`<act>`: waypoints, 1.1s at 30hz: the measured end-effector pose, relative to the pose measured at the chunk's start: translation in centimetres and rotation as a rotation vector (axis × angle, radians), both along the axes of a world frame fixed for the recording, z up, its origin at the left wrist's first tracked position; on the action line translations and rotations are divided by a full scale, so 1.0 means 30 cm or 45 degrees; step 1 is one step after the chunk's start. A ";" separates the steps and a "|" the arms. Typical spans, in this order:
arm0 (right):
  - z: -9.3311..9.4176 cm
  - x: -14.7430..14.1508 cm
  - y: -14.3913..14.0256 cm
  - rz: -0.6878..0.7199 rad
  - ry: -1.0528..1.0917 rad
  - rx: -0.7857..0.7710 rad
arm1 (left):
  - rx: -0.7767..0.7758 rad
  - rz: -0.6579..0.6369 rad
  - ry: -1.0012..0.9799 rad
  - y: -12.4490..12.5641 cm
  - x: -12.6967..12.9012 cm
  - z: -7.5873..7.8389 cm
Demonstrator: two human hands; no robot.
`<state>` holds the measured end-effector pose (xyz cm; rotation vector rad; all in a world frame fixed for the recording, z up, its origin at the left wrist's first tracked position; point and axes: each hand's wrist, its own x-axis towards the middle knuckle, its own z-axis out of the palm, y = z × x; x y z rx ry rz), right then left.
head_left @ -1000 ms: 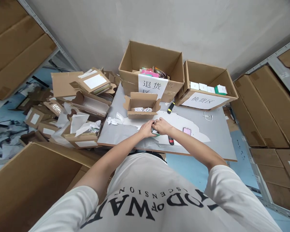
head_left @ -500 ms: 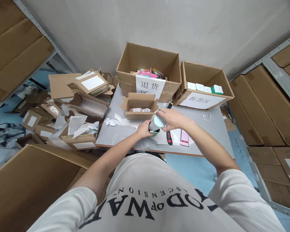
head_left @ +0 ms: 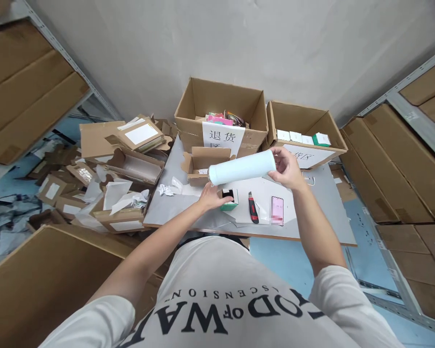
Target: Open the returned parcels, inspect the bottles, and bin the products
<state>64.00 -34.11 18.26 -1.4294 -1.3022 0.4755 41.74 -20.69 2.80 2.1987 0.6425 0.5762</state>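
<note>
A pale blue cylindrical bottle (head_left: 242,167) is held nearly level above the table. My right hand (head_left: 287,166) grips its right end, with the thumb below and the fingers over the top. Under the bottle's left end, my left hand (head_left: 210,196) holds a small green and white box (head_left: 229,207) at its left side. That box stands open at the top and looks dark inside. To its right lie a black and red utility knife (head_left: 253,208) and a phone (head_left: 277,210) with a lit pink screen.
An open carton (head_left: 197,180) with crumpled paper stands behind my left hand. Two larger labelled boxes, one with colourful packs (head_left: 253,133) and one with small white cartons (head_left: 333,153), line the back. Opened cardboard packaging (head_left: 136,166) is piled on the left. Shelves with boxes (head_left: 380,159) stand right.
My right hand has drawn the bottle up out of the small box and tipped it from steeply angled to nearly level, moving right. My left hand stays by the box.
</note>
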 end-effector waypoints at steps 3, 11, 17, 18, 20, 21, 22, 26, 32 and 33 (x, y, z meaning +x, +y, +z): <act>-0.112 -0.066 0.022 -0.115 0.638 0.202 | -0.193 -0.064 -0.406 0.028 0.040 0.098; -0.245 -0.448 0.036 -0.141 1.924 0.135 | -0.874 -0.214 -1.078 -0.003 0.083 0.265; -0.381 -0.545 -0.015 -0.042 2.169 -0.138 | -1.341 -0.092 -0.898 -0.045 0.009 0.208; -0.399 -0.545 -0.023 -0.003 2.159 -0.182 | -1.378 -0.076 -0.888 -0.044 0.003 0.201; -0.424 -0.536 -0.037 0.068 2.103 -0.242 | -1.420 -0.059 -0.874 -0.040 -0.001 0.195; -0.430 -0.529 -0.042 0.088 2.057 -0.253 | -1.426 -0.055 -0.870 -0.038 -0.001 0.196; -0.432 -0.519 -0.046 0.095 2.003 -0.256 | -1.428 -0.054 -0.867 -0.035 0.001 0.199; -0.413 -0.465 -0.055 -0.066 1.698 -0.141 | -1.419 -0.039 -0.845 -0.033 0.007 0.219; -0.349 -0.387 -0.050 -0.342 1.090 0.043 | -1.378 0.014 -0.740 -0.043 0.021 0.225; -0.336 -0.381 -0.046 -0.346 0.994 0.054 | -1.364 0.017 -0.725 -0.045 0.025 0.222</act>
